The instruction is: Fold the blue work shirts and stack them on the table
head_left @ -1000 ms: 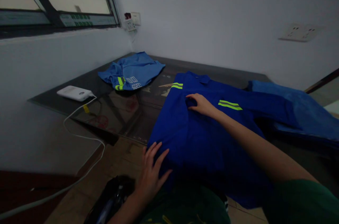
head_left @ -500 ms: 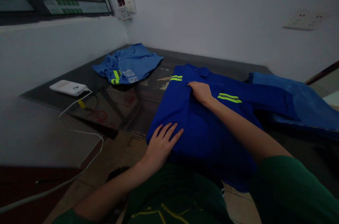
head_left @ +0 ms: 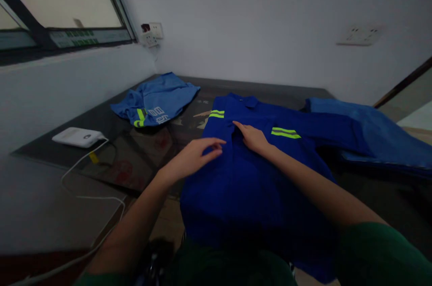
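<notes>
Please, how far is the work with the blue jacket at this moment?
Done: the jacket lies spread, front up, on the table, its hem hanging over the near edge. In hand: the right hand presses on the chest near the front opening, and the left hand hovers beside it, fingers open. Left: no fold shows yet; one sleeve lies stretched out to the right.

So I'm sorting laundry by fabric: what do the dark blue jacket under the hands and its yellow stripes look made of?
The dark blue jacket looks like matte woven workwear cloth, perhaps cotton or a blend: it drapes and creases softly. Its yellow stripes look like sewn-on high-visibility tape, brighter than the cloth in the dim light.
</notes>
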A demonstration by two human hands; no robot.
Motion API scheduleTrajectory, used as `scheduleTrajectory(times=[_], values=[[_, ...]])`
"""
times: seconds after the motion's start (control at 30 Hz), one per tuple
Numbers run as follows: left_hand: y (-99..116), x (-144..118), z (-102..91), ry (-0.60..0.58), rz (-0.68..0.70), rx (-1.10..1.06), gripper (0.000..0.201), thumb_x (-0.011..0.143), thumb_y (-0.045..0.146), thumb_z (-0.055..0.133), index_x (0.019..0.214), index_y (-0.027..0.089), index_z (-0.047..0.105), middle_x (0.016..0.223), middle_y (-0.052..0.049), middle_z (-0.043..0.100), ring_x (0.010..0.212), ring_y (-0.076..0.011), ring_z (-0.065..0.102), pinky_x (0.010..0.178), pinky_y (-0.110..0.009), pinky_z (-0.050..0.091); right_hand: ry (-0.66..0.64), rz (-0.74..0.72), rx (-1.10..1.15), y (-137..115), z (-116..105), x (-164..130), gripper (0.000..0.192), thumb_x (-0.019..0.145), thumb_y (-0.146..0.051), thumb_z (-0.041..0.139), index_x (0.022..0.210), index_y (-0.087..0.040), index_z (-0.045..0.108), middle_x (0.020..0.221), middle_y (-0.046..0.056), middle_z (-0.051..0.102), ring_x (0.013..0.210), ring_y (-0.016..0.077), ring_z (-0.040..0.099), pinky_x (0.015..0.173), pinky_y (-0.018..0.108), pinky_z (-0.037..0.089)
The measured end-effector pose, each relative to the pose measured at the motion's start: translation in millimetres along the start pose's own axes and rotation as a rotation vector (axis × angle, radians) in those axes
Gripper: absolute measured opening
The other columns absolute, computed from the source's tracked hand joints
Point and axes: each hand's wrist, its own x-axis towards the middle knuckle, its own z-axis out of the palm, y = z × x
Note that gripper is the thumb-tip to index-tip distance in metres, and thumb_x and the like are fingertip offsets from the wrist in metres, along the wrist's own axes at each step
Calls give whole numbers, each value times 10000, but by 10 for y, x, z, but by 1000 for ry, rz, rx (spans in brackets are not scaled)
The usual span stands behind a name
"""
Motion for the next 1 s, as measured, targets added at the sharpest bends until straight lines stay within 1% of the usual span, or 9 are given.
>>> scheduleTrajectory(times=[0.1,0.2,0.3,0.4,0.53,0.67,0.77,0.87,1.0], values=[[-370,858,-173,236,18,-75,279,898,243,474,1101,146,639,1091,-66,681,993,-181,632,921,-324,470,-4,10,18,19,18,-65,712,806,-27,396,1484,-197,261,1294,134,579,1112,236,582,877,346,486],[-852,1646,-201,341,-112,23,324,870,101,400,1102,111,626,1101,-95,676,1014,-164,624,928,-295,469,34,10,37,88,86,-121,700,796,-10,374,1475,-161,292,1315,147,567,1151,227,574,927,350,480],[-1255,2205,-173,329,-182,164,361,827,56,402,1108,85,626,1141,-138,660,1073,-202,601,982,-348,439,97,-11,39,202,173,-166,655,790,4,353,1431,-126,384,1338,148,549,1202,223,548,987,359,460],[-1512,2588,-133,282,-120,224,334,818,84,446,1090,94,638,1184,-141,639,1156,-225,552,1049,-382,374,136,-5,30,348,237,-220,639,755,21,370,1353,-162,501,1365,112,529,1225,225,532,1019,397,449],[-1740,2974,-71,181,-49,270,304,866,134,402,1050,125,643,1127,-109,661,1092,-192,580,1019,-349,390,145,2,80,550,272,-319,678,681,37,398,1300,-187,557,1354,92,541,1220,213,539,1038,419,440],[-1939,3235,-18,73,17,307,291,914,283,398,884,151,656,959,-92,677,939,-191,605,915,-309,432,190,-31,186,677,309,-372,658,688,19,423,1292,-202,563,1320,84,572,1215,216,543,1037,472,440],[-2047,3350,18,4,65,324,342,914,371,410,776,163,643,871,-77,662,848,-180,597,842,-267,435,255,-39,220,708,356,-363,621,741,21,396,1275,-237,579,1289,66,599,1180,201,573,1020,466,461],[-2116,3405,51,-12,85,334,390,931,395,361,763,170,631,856,-64,658,824,-171,588,816,-250,419,319,-60,244,719,373,-368,612,793,17,354,1285,-277,570,1263,47,617,1156,188,591,1010,465,473],[-2174,3403,82,-6,53,354,429,934,421,335,745,182,637,789,-52,662,766,-178,583,745,-249,410,328,-111,283,731,255,-420,558,881,-50,345,1352,-307,498,1256,29,618,1153,192,592,1008,446,486]])
